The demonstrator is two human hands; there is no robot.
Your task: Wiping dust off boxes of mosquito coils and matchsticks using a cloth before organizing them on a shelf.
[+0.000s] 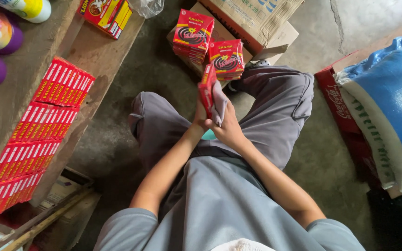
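Over concrete floor (126, 93), cloth (219, 104) half-hides red box (206, 88).

Stacked red boxes (208, 46) block ahead; bare floor (117, 139) lies open leftward.

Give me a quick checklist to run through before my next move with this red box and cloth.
1. Left hand grips the red box: ok, held on edge.
2. Right hand holds the grey cloth against the box: ok.
3. Box clean all over: cannot tell, only one edge shows.
4. Two stacks of boxes ahead on the carton stand steady: ok.
5. Rows of boxes on the shelf at the left lie in order: ok.
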